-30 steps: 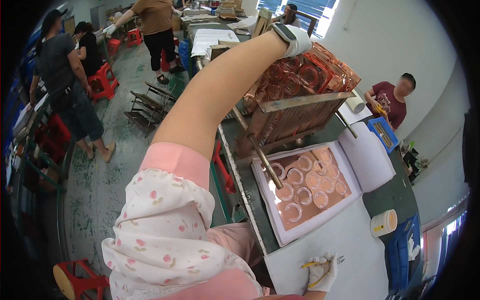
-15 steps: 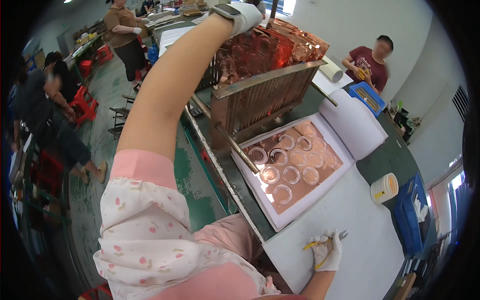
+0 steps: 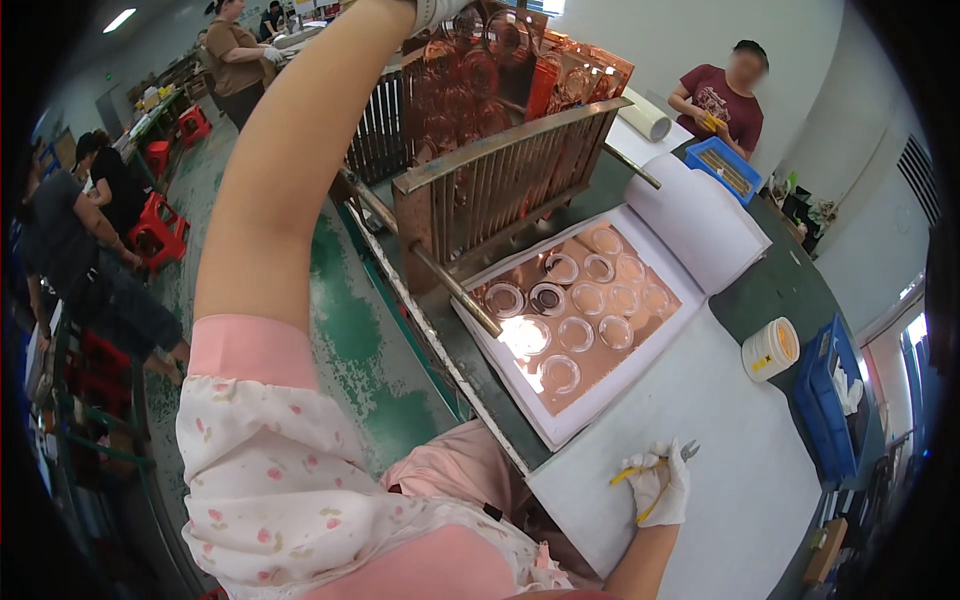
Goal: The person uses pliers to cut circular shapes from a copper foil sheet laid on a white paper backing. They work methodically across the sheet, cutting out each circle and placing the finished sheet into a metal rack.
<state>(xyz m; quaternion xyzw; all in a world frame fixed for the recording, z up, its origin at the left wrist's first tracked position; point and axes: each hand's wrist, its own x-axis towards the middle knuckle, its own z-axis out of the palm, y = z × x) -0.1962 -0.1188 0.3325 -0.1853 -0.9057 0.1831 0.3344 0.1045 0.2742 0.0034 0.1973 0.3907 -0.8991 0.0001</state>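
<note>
Left hand [image 3: 437, 10], gloved, cut off by the upper edge; its fingers out of view. Copper sheets [image 3: 500, 60] in the slotted rack [image 3: 500, 190] overlap, count indeterminate. Blue bin [image 3: 728, 170] contents too small to identify.

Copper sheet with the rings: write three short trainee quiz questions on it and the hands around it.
1. True or false: the copper sheet lies flat on white paper.
2. Which gloved hand holds the yellow-handled tool: A) left hand, B) right hand?
3. Fill in: the left hand is raised to the top of the slotted ____ holding copper sheets.

Key: 1 true; 2 B; 3 rack.
</note>
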